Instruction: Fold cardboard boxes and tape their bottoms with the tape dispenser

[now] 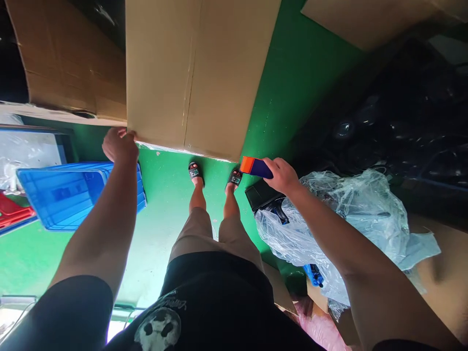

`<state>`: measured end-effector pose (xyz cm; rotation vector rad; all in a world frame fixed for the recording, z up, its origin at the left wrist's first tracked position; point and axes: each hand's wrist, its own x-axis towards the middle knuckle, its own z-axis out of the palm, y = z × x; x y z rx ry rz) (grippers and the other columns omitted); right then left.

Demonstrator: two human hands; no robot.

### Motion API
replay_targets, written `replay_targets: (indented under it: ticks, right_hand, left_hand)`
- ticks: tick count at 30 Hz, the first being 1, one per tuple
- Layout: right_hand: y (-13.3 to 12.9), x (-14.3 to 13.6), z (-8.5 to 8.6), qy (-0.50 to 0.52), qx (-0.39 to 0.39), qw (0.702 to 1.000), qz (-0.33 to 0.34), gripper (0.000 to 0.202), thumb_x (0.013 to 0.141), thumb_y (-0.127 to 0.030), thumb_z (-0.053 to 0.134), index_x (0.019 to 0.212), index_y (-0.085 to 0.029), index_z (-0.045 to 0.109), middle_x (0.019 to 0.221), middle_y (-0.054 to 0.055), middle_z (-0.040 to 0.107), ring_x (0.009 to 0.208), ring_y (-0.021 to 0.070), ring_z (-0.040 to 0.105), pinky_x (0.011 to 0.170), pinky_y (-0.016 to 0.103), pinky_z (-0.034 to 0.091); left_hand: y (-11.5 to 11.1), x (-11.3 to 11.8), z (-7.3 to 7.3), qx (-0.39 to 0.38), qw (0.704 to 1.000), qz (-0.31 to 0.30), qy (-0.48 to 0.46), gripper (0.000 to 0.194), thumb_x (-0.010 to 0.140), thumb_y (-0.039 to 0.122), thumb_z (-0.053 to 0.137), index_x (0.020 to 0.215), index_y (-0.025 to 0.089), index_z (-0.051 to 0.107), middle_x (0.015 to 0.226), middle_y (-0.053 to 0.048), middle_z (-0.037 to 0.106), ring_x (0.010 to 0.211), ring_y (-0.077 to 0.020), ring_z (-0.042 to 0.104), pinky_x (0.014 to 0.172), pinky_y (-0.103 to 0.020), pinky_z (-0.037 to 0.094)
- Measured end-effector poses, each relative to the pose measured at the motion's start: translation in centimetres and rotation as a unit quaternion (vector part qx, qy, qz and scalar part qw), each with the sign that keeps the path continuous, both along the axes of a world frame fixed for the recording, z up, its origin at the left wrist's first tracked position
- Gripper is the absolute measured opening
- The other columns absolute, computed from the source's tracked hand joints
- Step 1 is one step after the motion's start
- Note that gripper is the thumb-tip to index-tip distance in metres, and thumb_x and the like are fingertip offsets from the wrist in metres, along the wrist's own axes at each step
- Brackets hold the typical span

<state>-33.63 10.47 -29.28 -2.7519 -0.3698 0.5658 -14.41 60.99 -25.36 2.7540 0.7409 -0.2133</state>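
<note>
A large brown cardboard box (197, 73) with a taped seam down its middle takes up the top centre of the head view. At its near left corner is my left hand (121, 145), its fingers curled and pinching the edge. My right hand (283, 174) grips a flat, block-like thing, dark blue with an orange end (252, 166), whose kind I cannot make out. That orange end points left, close to the near right corner of the box. Whether it touches the cardboard I cannot tell.
Left of me, a blue plastic crate (69, 195) lies by a red bin (13, 210). Another brown box (69, 63) adjoins on the upper left. Crumpled clear plastic wrap (373, 204) and a black case (263, 195) sit on the right. Underfoot is green floor (164, 195).
</note>
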Motion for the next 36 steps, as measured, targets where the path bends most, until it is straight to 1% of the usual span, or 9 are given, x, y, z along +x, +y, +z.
replay_targets:
  ticks: [2,6,8,10,13,17,22,30,36]
  right_hand:
    - [0.1,0.1,-0.2,0.003,-0.002,1.000,-0.001,0.050,0.089,-0.021,0.069,0.138,-0.015,0.060,0.098,0.010,0.060,0.097,0.0299,0.055,0.088,0.039,0.047]
    - [0.2,0.1,-0.2,0.007,-0.001,1.000,-0.005,0.050,0.090,-0.021,0.069,0.138,-0.014,0.060,0.100,0.011,0.061,0.098,0.0305,0.055,0.090,0.040,0.048]
    - [0.2,0.0,-0.2,0.008,0.002,1.000,-0.008,0.051,0.090,-0.021,0.069,0.139,-0.014,0.060,0.100,0.012,0.062,0.099,0.0307,0.055,0.092,0.041,0.048]
    - [0.2,-0.1,-0.4,0.008,0.007,1.000,-0.008,0.053,0.089,-0.022,0.069,0.140,-0.014,0.059,0.101,0.012,0.061,0.100,0.0305,0.056,0.094,0.041,0.049]
    - [-0.1,-0.3,-0.9,0.005,0.020,1.000,-0.007,0.055,0.089,-0.023,0.070,0.142,-0.014,0.059,0.102,0.011,0.061,0.102,0.0306,0.056,0.096,0.041,0.050]
    - [-1.5,-0.8,-1.2,0.001,0.032,0.999,-0.004,0.053,0.090,-0.023,0.070,0.141,-0.014,0.061,0.101,0.011,0.061,0.101,0.0299,0.056,0.096,0.040,0.050]
    - [-3.0,-1.4,0.3,0.003,-0.009,1.000,-0.027,0.047,0.090,-0.021,0.068,0.136,-0.014,0.064,0.097,0.010,0.062,0.097,0.0293,0.057,0.092,0.039,0.048]
    - [2.8,1.4,4.5,0.068,-0.093,0.993,-0.021,0.055,0.093,-0.018,0.059,0.148,-0.009,0.060,0.111,0.022,0.069,0.095,0.0322,0.060,0.081,0.041,0.042]
    - [5.3,3.9,7.0,0.123,-0.116,0.986,-0.010,0.052,0.104,-0.016,0.043,0.153,-0.004,0.057,0.118,0.027,0.069,0.103,0.0339,0.065,0.082,0.042,0.046]
  left_hand:
    - [-4.5,-1.9,1.3,0.014,0.995,-0.086,-0.044,0.049,0.094,0.018,0.065,0.143,0.015,0.067,0.152,-0.015,0.068,0.151,-0.0350,0.052,0.128,-0.056,0.037]
    - [-15.5,-7.5,1.3,-0.159,0.934,-0.320,0.010,0.057,0.099,0.038,0.066,0.155,0.031,0.063,0.177,-0.005,0.044,0.168,-0.0329,0.029,0.139,-0.055,0.017]
    - [-19.3,-9.5,0.1,-0.202,0.909,-0.362,0.044,0.060,0.099,0.051,0.067,0.157,0.038,0.062,0.181,0.000,0.035,0.171,-0.0359,0.020,0.140,-0.060,0.003]
    - [-21.1,-10.5,-1.2,-0.211,0.905,-0.365,0.059,0.065,0.098,0.059,0.067,0.160,0.042,0.059,0.183,0.003,0.030,0.172,-0.0371,0.015,0.138,-0.062,-0.008]
    - [-21.1,-10.5,-2.3,-0.203,0.912,-0.350,0.059,0.069,0.097,0.064,0.067,0.162,0.045,0.057,0.183,0.004,0.028,0.173,-0.0366,0.011,0.137,-0.061,-0.013]
    - [-20.3,-10.3,-2.3,-0.194,0.914,-0.352,0.062,0.069,0.097,0.065,0.067,0.162,0.047,0.056,0.184,0.004,0.027,0.173,-0.0370,0.010,0.137,-0.062,-0.013]
    - [-20.5,-10.3,-2.1,-0.185,0.911,-0.362,0.073,0.070,0.098,0.061,0.068,0.164,0.045,0.053,0.184,0.003,0.026,0.173,-0.0375,0.009,0.137,-0.064,-0.013]
    - [-20.3,-10.2,-2.0,-0.180,0.911,-0.364,0.071,0.072,0.096,0.059,0.070,0.164,0.046,0.053,0.185,0.003,0.023,0.173,-0.0376,0.010,0.137,-0.062,-0.013]
    - [-20.4,-10.2,-1.9,-0.156,0.909,-0.379,0.073,0.069,0.101,0.059,0.064,0.167,0.043,0.050,0.186,0.002,0.018,0.173,-0.0365,0.009,0.136,-0.063,-0.014]
